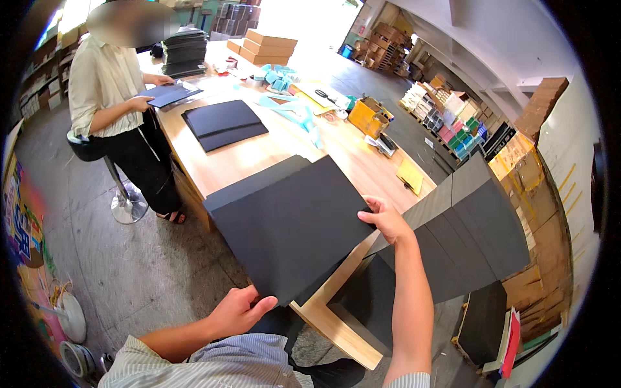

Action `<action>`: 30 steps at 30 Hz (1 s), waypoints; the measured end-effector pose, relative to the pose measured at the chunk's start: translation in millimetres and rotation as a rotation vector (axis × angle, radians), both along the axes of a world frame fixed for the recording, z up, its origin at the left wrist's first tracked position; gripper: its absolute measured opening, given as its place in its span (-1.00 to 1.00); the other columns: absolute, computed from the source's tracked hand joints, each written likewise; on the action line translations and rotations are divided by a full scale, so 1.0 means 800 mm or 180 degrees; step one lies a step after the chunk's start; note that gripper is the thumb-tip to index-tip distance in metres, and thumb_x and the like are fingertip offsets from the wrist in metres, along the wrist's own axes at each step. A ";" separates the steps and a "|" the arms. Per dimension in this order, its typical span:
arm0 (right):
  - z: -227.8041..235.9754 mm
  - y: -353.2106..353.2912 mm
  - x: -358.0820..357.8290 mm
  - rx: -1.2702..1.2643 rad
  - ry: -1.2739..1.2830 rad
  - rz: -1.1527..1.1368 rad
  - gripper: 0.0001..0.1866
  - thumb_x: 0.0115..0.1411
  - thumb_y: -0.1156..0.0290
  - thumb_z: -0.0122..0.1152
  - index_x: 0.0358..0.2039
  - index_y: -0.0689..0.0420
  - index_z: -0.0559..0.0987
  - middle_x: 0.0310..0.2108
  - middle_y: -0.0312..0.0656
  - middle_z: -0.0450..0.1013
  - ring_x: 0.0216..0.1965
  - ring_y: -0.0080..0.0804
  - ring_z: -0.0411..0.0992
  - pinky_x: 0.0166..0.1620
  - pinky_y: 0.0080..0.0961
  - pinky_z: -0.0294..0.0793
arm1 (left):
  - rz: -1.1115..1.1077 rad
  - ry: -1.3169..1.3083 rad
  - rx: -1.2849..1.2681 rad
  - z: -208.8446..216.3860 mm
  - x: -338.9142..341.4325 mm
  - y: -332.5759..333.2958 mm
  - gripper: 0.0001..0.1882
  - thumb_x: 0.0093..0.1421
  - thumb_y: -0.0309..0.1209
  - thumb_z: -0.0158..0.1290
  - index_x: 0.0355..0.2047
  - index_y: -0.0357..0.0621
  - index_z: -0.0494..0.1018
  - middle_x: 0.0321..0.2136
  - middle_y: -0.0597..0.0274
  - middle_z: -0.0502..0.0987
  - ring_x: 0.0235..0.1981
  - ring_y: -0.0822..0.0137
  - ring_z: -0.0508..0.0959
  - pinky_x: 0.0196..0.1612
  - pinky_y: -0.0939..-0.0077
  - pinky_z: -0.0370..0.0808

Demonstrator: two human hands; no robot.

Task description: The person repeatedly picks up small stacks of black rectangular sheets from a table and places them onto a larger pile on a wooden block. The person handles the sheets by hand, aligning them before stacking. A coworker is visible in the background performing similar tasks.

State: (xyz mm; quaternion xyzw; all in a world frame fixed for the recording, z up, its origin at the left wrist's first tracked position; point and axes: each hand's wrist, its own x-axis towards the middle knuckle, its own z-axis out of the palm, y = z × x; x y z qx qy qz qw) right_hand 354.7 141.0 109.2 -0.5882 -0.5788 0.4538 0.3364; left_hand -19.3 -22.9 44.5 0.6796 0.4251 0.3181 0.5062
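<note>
A large black cardboard sheet (291, 226) lies tilted in front of me, over the near end of the wooden table. My left hand (242, 313) grips its near corner, thumb on top. At the right edge, my right hand (388, 221) holds the same sheet, with the thumb above and the other fingers partly hidden beneath. Another dark board (259, 180) shows past the far left edge of the sheet; whether it is held too I cannot tell. Farther up the table rests a smaller pile of black boards (226, 123).
Tall stacks of black board (462, 223) rise close by my right arm. On the table (174, 126) are a yellow box (370, 116), scissors (325, 97), light blue strips (297, 115) and brown cartons (268, 46). A person (107, 84) across to the left holds a dark blue folder-like item (169, 94) beside a stool (126, 204).
</note>
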 end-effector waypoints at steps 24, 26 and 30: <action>-0.028 0.041 -0.091 0.0828 -0.2744 -0.0392 -0.40 0.31 -0.08 0.06 -0.02 0.27 0.56 0.04 0.06 0.49 0.13 -0.03 0.43 0.17 -0.14 0.39 | 0.0660 0.0812 0.3994 -0.036 0.037 0.085 -0.41 0.37 0.05 -0.31 -0.17 -0.16 0.56 -0.11 0.03 0.52 0.02 0.01 0.49 0.16 -0.02 0.26; -0.034 0.044 -0.089 0.0868 -0.2640 -0.0577 -0.41 0.31 -0.07 0.06 -0.02 0.27 0.56 0.04 0.07 0.48 0.13 -0.04 0.43 0.17 -0.15 0.39 | 0.0714 0.0845 0.4058 -0.036 0.044 0.089 -0.37 0.39 0.06 -0.37 -0.17 -0.19 0.54 -0.12 0.02 0.52 0.02 0.00 0.49 0.16 -0.01 0.25; -0.016 0.023 -0.095 0.0940 -0.2501 -0.0525 -0.33 0.30 -0.12 0.06 0.14 0.22 0.45 0.17 0.00 0.39 0.25 -0.11 0.31 0.32 -0.02 0.12 | 0.0690 0.0852 0.4148 -0.040 0.043 0.088 -0.37 0.40 0.04 -0.39 -0.14 -0.24 0.53 -0.08 -0.01 0.51 0.05 -0.01 0.47 0.18 -0.03 0.23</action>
